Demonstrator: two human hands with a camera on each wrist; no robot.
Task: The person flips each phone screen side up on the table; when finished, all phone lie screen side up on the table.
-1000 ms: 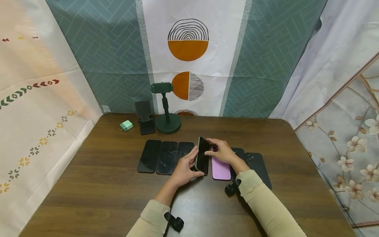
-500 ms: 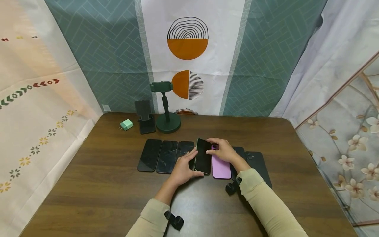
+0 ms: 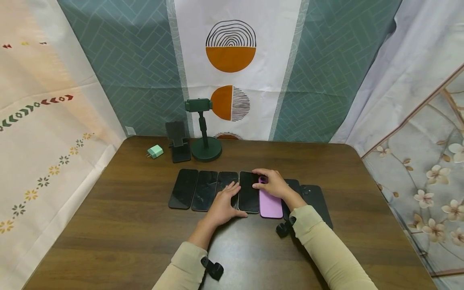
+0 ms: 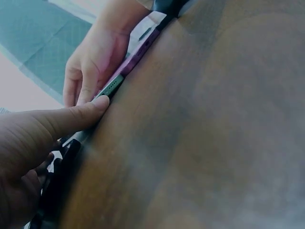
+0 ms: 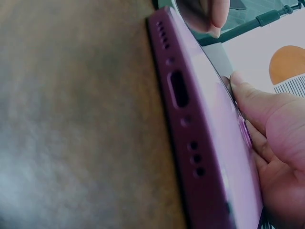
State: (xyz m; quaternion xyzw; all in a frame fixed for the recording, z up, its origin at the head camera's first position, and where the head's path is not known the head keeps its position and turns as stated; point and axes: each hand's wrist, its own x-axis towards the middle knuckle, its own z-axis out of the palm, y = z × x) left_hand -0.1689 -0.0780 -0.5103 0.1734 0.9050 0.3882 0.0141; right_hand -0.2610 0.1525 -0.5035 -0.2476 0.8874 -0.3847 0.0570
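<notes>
A black-screened phone [image 3: 248, 197] with a pale green edge [image 4: 112, 86] lies flat in the middle of a row of phones. My left hand [image 3: 222, 206] is on its left, fingers extended over the neighbouring dark phone [image 3: 228, 178], thumb at the lower edge. At the upper right corner, my right hand [image 3: 274, 186] touches the black-screened phone with spread thumb and fingers. Beneath that hand lies a purple phone [image 3: 270, 206], back up; its charging port faces the right wrist view. Part of the black-screened phone's right edge is hidden by the right hand.
Two more dark phones [image 3: 183, 189] [image 3: 204, 191] lie at left, two others [image 3: 294, 186] [image 3: 317, 206] at right. Behind stand a green phone stand [image 3: 206, 149], a black folding stand [image 3: 179, 151] and a mint charger plug [image 3: 155, 151] on the wooden table [image 3: 119, 229].
The black-screened phone has gone from tilted between both hands to flat in the row. My left hand has loosened and shifted slightly left; the right has barely moved.
</notes>
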